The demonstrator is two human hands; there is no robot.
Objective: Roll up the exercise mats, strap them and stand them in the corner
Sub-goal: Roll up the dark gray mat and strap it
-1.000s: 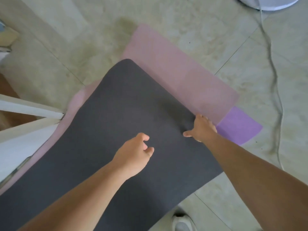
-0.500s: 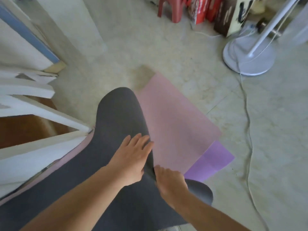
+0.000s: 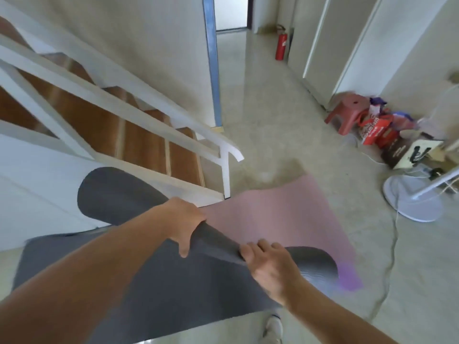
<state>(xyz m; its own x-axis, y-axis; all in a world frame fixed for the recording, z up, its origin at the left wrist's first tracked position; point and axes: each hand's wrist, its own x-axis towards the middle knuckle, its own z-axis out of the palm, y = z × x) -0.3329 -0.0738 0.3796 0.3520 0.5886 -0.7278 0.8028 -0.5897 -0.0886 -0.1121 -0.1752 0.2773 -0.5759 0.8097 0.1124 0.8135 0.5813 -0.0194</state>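
Note:
A dark grey exercise mat [image 3: 154, 289] is lifted off the floor, its end edge raised and bunched between both hands. My left hand [image 3: 185, 220] grips that edge near the middle, thumb hanging down. My right hand [image 3: 267, 265] grips the same edge further right. The mat's left corner [image 3: 111, 194] curls up in front of the stairs, and its right corner [image 3: 318, 264] droops. A pink mat [image 3: 280, 214] lies flat on the floor under it, with a purple corner [image 3: 349, 278] showing at the lower right.
A white-railed wooden staircase [image 3: 139, 135] stands on the left. A white fan base [image 3: 412, 197] with a trailing cable [image 3: 392, 244] is at right. A red stool [image 3: 347, 112] and bags [image 3: 377, 130] sit by the far wall. My shoe [image 3: 273, 328] is below the mat.
Both hands have taken hold of the grey mat's end edge and lifted it off the pink mat. My view has tilted up, bringing the stairs and hallway into sight.

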